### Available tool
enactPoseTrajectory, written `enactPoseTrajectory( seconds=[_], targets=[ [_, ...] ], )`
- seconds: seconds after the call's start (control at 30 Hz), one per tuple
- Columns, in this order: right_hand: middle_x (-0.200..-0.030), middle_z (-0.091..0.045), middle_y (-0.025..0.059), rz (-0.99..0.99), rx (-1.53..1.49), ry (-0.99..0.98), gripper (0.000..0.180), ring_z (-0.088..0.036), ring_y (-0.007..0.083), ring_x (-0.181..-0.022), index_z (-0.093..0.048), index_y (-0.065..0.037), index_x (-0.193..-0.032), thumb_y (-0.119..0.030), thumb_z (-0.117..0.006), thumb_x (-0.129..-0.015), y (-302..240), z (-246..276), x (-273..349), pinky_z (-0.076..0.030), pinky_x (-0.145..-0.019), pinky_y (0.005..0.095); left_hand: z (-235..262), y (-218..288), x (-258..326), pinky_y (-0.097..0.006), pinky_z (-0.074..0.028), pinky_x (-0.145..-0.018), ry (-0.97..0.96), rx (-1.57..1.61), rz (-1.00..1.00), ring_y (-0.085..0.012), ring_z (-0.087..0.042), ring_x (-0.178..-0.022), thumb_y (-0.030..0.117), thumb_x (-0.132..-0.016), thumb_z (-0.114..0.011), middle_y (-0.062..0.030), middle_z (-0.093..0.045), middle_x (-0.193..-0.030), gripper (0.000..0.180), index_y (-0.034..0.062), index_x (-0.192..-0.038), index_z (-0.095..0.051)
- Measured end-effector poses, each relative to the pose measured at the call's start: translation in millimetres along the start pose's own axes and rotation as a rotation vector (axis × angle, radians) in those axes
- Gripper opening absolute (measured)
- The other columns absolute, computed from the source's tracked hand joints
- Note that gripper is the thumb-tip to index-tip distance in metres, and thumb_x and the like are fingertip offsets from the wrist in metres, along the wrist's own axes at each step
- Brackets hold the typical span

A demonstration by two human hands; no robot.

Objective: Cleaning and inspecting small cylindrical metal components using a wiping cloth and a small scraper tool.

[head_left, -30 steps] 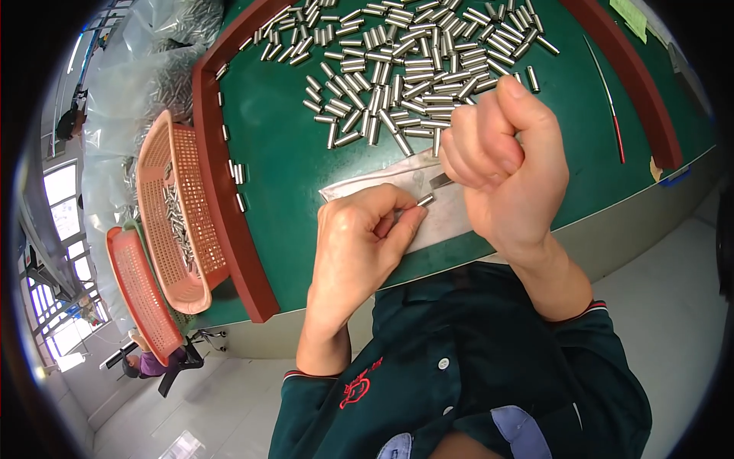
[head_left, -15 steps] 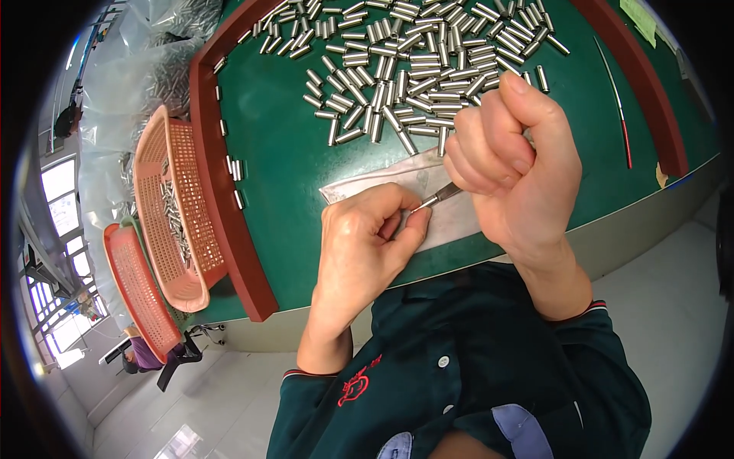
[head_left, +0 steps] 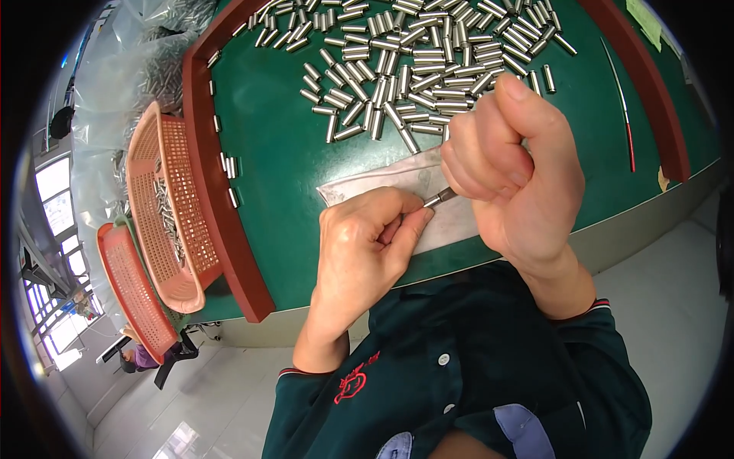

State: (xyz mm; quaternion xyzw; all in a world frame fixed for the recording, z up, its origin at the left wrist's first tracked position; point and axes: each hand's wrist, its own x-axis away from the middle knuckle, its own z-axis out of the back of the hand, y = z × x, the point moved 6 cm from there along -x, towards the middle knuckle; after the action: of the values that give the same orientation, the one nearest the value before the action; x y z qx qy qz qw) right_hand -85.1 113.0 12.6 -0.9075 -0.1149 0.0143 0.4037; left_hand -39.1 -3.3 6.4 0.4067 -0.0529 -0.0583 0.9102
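My left hand (head_left: 359,237) pinches a small silver metal cylinder (head_left: 433,203) between thumb and forefinger. Closed in a fist, thumb up, my right hand (head_left: 527,172) grips a slim dark tool (head_left: 446,193); most of it is hidden in the palm. The tool's end meets the cylinder, but whether it goes inside cannot be seen. Beneath both hands lies a pale, stained cloth (head_left: 459,226) on the green tabletop (head_left: 275,176). Beyond them spreads a loose pile of shiny metal cylinders (head_left: 413,83).
Red-brown raised edging (head_left: 205,161) borders the table, with several cylinders along its left side. Two salmon-coloured plastic baskets (head_left: 200,222) stand outside it, near clear bags of metal parts (head_left: 164,76). A thin red-handled tool (head_left: 629,138) lies at right. Far left, a person in purple (head_left: 144,356) sits.
My left hand has shifted slightly toward my right fist, and less of the thin silver part between them shows. The right fist has turned a little. The view has shifted slightly.
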Motion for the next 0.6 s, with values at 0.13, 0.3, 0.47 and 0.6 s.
enactPoseTrajectory(
  seconds=[0.13,0.3,0.47,0.6],
  targets=[
    [-0.041,-0.022,-0.0035,0.037,0.030,-0.010,0.042,-0.013,0.0071,-0.038,-0.024,-0.014,-0.048,-0.024,-0.028,-0.089,-1.2,-1.0,1.1,-0.014,-0.038,0.0242,-2.3,-1.9,1.5,-0.028,-0.033,-0.040,0.009,0.036,0.002,-0.0172,-0.041,-0.040,0.001,-0.067,-0.065,-0.0071,-0.045,-0.050,0.007,0.0011,-0.067,-0.058],
    [-0.041,-0.023,-0.0035,0.079,0.130,-0.006,0.044,-0.014,0.0066,-0.038,-0.025,-0.014,-0.048,-0.025,-0.028,-0.091,-0.8,-4.8,1.6,-0.015,-0.038,0.0238,-2.0,-2.3,0.5,-0.029,-0.034,-0.040,-0.001,0.064,0.008,-0.0188,-0.044,-0.040,0.000,-0.067,-0.064,-0.0080,-0.046,-0.050,0.007,0.0012,-0.066,-0.057],
    [-0.041,-0.024,-0.0035,0.110,0.179,-0.033,0.046,-0.016,0.0066,-0.037,-0.025,-0.014,-0.047,-0.024,-0.027,-0.092,2.7,-9.9,0.5,-0.014,-0.037,0.0232,-1.4,-1.8,-0.9,-0.031,-0.035,-0.041,-0.031,0.062,-0.040,-0.0232,-0.047,-0.043,-0.001,-0.067,-0.063,-0.0093,-0.048,-0.052,0.009,0.0010,-0.065,-0.055],
    [-0.041,-0.024,-0.0033,0.065,0.228,-0.012,0.046,-0.017,0.0070,-0.037,-0.025,-0.013,-0.046,-0.024,-0.028,-0.092,3.1,-8.8,0.0,-0.014,-0.038,0.0235,-2.1,-1.7,-0.5,-0.032,-0.036,-0.042,-0.033,0.075,-0.101,-0.0255,-0.048,-0.045,-0.002,-0.068,-0.062,-0.0101,-0.048,-0.053,0.009,0.0011,-0.065,-0.053]
  ],
)
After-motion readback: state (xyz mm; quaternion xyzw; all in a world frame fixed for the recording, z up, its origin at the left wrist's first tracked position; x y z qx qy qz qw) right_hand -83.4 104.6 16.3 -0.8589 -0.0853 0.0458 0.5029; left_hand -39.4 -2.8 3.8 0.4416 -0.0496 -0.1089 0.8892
